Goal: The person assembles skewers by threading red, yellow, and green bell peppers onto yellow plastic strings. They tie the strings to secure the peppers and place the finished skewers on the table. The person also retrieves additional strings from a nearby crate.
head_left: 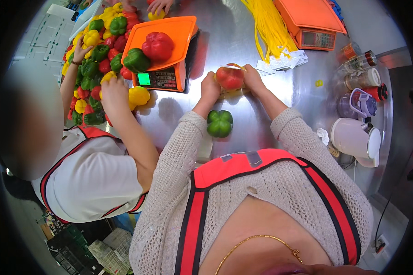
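Over the steel table, a red bell pepper (229,79) is held between my two hands. My left hand (210,88) grips its left side and my right hand (253,80) its right side, both with fingers closed. A whitish strip crosses the pepper's top, and something yellowish shows beneath it; I cannot make out what that is. Just nearer to me a green bell pepper (220,123) rests on the table. Beyond my hands lie a bundle of long yellow strips (270,32) and some white printed labels (291,59).
An orange scale (181,50) carrying a red and a green pepper stands left, beside a pile of mixed peppers (89,68). A co-worker (101,169) reaches into it; another person's hand (160,6) is beyond. A second scale (309,23), jars and a kettle (353,137) line the right.
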Motion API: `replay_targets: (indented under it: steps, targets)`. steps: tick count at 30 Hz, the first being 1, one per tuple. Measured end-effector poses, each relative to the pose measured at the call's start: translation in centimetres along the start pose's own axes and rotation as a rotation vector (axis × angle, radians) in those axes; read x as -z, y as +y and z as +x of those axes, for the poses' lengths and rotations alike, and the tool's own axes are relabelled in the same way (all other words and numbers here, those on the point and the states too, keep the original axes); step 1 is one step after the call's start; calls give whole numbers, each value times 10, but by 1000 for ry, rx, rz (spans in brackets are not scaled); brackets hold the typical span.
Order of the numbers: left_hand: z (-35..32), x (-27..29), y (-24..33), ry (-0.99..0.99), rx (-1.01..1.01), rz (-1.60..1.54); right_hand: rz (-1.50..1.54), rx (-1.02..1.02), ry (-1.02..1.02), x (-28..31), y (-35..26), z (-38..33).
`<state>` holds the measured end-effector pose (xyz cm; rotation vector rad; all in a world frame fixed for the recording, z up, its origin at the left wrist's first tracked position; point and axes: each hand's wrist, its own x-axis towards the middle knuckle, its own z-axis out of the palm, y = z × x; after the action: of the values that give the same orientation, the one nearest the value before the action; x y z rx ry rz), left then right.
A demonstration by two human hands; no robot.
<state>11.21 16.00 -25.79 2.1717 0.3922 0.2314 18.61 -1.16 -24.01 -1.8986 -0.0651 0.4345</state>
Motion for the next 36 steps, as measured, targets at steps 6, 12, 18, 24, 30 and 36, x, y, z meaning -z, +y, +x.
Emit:
replay_targets:
  steps: [6,12,18,24,30,36]
  targets:
    - [10,-2,0,-98,-109,5,-46,4,-52,-2,21,22]
    - [-6,39,45,-98,128,-250,461,5,-198,12,-47,-35]
    - [-74,121,137,-118,359,-533,593,-39,-376,26,-112,-102]
    - [-145,123,90,-182,374,-336,278,-122,-439,-1,-83,-157]
    - [-150,112,78,-143,570,-675,439,-181,-482,-2,-96,-165]
    - [-152,111,77,-73,723,-835,531,-245,-455,-11,-16,-130]
